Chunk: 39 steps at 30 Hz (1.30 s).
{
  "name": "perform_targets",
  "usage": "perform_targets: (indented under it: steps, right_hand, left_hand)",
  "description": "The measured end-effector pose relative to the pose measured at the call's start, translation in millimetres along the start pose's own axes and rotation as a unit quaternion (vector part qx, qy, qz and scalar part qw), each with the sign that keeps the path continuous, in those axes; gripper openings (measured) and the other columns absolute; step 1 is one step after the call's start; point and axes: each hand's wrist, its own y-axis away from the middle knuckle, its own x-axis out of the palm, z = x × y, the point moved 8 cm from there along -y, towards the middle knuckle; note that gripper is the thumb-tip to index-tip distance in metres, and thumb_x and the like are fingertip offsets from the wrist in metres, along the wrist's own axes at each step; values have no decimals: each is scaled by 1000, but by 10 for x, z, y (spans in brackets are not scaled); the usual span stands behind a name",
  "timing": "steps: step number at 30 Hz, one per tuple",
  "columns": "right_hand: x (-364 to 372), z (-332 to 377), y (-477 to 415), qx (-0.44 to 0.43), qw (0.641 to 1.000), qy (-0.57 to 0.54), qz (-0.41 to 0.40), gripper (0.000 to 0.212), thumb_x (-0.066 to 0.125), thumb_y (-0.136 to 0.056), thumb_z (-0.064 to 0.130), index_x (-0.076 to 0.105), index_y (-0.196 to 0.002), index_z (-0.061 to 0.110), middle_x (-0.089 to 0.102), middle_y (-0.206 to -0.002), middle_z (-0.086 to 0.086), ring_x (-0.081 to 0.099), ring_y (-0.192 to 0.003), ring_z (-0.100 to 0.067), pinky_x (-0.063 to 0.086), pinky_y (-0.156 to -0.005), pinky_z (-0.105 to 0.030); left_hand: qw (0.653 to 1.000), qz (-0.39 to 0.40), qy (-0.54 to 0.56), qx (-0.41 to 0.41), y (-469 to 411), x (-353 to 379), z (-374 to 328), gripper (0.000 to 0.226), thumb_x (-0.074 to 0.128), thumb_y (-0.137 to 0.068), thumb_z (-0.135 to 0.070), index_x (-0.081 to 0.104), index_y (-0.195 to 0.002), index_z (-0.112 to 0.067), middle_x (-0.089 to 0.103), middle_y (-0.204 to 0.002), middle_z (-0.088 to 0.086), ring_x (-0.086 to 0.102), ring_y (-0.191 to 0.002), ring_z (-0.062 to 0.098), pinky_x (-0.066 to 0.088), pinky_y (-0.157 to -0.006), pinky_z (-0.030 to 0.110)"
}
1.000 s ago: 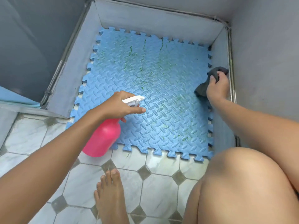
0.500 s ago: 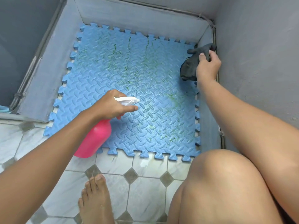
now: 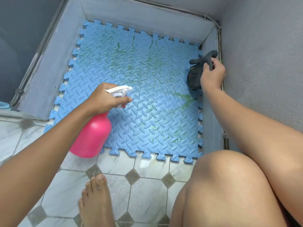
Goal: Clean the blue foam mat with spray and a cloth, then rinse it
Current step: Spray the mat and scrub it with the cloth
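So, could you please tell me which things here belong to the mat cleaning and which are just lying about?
Job: blue foam mat, pink spray bottle in the left hand, dark cloth in the right hand.
Lying about: grey pipe along the left wall, pale blue thing at the left edge, cut off.

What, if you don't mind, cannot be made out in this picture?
Head view, spray bottle: fill level hidden by its opaque pink wall.
Head view, trigger: partly covered by the left hand; squeezed or not is unclear.
Head view, cloth: partly behind the right hand.
Head view, mat: near right corner hidden by the knee.
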Motion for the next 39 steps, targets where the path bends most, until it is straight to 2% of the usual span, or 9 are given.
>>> perform_targets:
  steps: [7,12,15,18,22,25,30,34,39]
  right_hand:
    - [-5,-22,26,6,1000,-10,8,31,61,-88,23,70,-117,19,70,-110,2,65,-101,-14,52,-93,-27]
    - [96,249,87,-96,985,120,74,32,57,-91,23,67,-122,18,63,-117,-6,58,-100,-17,47,-95,-28]
    - [514,397,592,-205,915,208,279,30,63,-91,18,69,-121,21,62,-112,-5,58,-104,-23,45,-95,-32]
    - [982,350,1582,-319,767,240,503,24,66,-90,23,68,-112,28,58,-103,6,57,-94,-14,49,-90,-36]
    - [1228,371,2375,-414,651,263,579,25,61,-92,33,54,-116,29,50,-106,3,47,-84,-13,42,-75,-31]
    - [1154,298,1940,-370,739,253,502,21,56,-97,34,53,-118,30,55,-115,6,55,-93,-14,49,-85,-35]
    - [557,-379,547,-80,895,369,239,30,45,-101,18,43,-131,14,46,-134,-21,55,-114,-46,45,-95,-51]
    - [521,-373,569,21,895,379,234,43,48,-94,9,39,-136,10,41,-141,-19,51,-122,-45,41,-102,-48]
    - [947,96,1840,-205,842,264,423,35,58,-90,20,50,-124,22,52,-122,-3,57,-104,-27,46,-94,-41]
  left_hand:
    - [1000,-10,-15,-10,64,8,-16,37,84,-86,-27,61,-61,-13,58,-43,0,54,-37,14,43,-46,23]
    - [999,32,16,-8,123,12,-77,57,81,-64,-53,73,-94,-6,77,-83,15,72,-77,18,60,-65,35]
    - [999,52,-3,-5,143,103,-70,48,82,-66,-50,70,-90,-11,74,-87,19,74,-85,30,64,-59,42]
    - [998,55,-17,2,124,164,-74,29,84,-73,-43,69,-79,-19,70,-86,25,73,-93,44,62,-52,40]
    - [999,32,-18,-12,101,84,-50,29,85,-84,-29,71,-94,-5,75,-86,18,74,-88,30,63,-52,45]
    - [999,27,-10,-27,105,7,-6,34,84,-86,-30,68,-93,-1,77,-88,15,75,-93,30,64,-55,51]
    - [999,25,-1,-25,156,-34,2,30,82,-88,-29,69,-94,-3,78,-87,9,74,-90,20,63,-55,54]
    - [999,30,-7,-18,140,12,-1,31,81,-89,-28,69,-99,-1,77,-88,13,72,-85,18,64,-54,49]
    - [998,53,-31,-1,65,99,-35,29,80,-90,-29,70,-88,-3,73,-87,19,65,-78,23,62,-48,43]
